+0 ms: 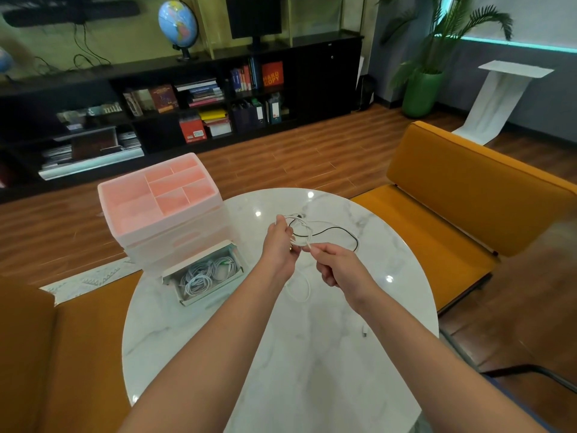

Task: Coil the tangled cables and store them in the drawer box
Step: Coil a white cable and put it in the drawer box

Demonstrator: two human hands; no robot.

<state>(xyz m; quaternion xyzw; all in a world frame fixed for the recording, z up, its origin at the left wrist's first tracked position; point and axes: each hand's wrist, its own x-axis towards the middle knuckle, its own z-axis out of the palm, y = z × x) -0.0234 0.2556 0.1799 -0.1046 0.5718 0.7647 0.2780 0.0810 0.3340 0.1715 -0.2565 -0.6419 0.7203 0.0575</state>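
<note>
A white cable (300,228) is looped above the round marble table (390,245). My left hand (278,245) grips the loops, and my right hand (335,265) pinches the same cable just to the right; a slack length hangs below between them. A thin black cable (338,230) lies on the table behind my hands, tangled with the white one at its left end. The translucent drawer box (165,220) with a pink divided top stands at the table's left edge. Its bottom drawer (204,300) is pulled out and holds several coiled white cables (207,271).
Orange seats (468,195) flank the table on the right and the left. A small white plug (364,332) lies on the table near my right forearm. A dark bookshelf, a globe and a potted plant stand across the wooden floor.
</note>
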